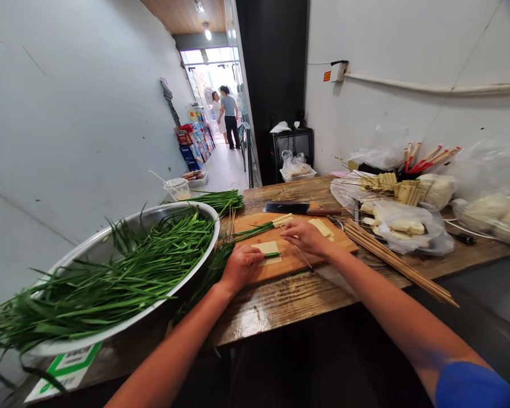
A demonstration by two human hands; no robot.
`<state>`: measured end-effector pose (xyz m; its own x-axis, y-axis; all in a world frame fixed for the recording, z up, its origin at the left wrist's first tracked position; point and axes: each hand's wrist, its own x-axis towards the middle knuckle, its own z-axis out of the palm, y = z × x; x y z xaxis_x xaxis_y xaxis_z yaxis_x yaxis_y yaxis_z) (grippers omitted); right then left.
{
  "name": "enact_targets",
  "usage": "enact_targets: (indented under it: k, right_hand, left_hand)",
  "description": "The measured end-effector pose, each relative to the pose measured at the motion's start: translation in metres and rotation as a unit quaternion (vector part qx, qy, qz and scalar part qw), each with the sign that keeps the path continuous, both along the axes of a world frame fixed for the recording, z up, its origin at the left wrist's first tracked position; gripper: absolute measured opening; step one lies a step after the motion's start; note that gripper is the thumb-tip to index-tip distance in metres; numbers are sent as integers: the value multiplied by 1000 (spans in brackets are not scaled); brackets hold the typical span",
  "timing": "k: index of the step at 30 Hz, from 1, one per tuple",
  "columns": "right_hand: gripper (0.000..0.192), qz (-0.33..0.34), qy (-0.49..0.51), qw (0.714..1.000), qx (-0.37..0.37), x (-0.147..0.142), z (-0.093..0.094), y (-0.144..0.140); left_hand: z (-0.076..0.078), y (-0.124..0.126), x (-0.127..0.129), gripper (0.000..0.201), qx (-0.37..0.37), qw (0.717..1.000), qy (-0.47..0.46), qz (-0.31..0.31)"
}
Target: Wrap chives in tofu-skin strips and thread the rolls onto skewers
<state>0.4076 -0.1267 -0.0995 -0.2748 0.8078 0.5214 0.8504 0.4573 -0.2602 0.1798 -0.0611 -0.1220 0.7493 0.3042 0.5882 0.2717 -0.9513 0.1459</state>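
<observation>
Left hand (241, 265) presses a pale tofu sheet (268, 249) with green chives (272, 255) onto the cutting board (295, 258). Right hand (306, 236) rests just beyond, apparently pinching a thin skewer (302, 256), though the grip is unclear. A cleaver (295, 208) lies at the board's far edge, and a steel basin (110, 238) of chives stands left.

head cam | worn on head | faces forward-down | near cutting board (293, 249)

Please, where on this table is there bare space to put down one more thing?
The bare wood of the table along the near edge, below the cutting board, is free. A smaller patch lies behind the cleaver. It is crowded right, by skewers and bags, and left by the basin.
</observation>
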Motion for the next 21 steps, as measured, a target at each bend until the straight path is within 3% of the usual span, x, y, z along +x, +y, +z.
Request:
enact_targets:
  k: [10,17,21]
  right_hand:
    - [19,35,-61,996,-59,-24,-13,-1]
    - [17,49,-74,991,-97,-22,-4,-1]
    - [23,35,-146,985,-86,-29,0,-5]
  left_hand:
    - [6,-3,0,17,9,1000,6,11]
    - [3,-2,5,21,-28,999,-19,-31]
    - [8,-3,3,23,3,998,52,-44]
